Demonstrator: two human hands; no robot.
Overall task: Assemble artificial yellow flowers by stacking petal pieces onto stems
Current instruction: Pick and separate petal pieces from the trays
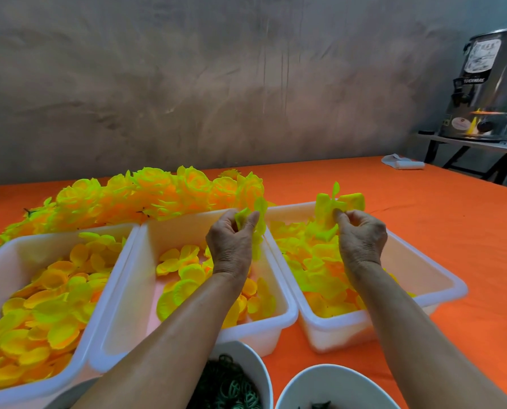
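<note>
A petal piece (332,212) is pinched by the right hand (361,237), another petal piece (250,219) by the left hand (231,246), mid-frame above the bins (278,305). Thin fabric could slip from either grip or be misaligned.

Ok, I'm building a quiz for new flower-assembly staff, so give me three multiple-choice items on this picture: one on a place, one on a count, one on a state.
1. Where do the finished yellow flowers lie?
A. in the right bin
B. on the orange cloth behind the bins
C. in a bowl

2. How many white bins hold petals?
A. two
B. three
C. five

3. What is the right hand doing?
A. pinching a petal piece
B. resting flat
C. gripping a bowl

Answers: 1 B, they are heaped past the bins' far rims; 2 B, three stand side by side; 3 A, fingertips pinch it above the right bin.
</note>
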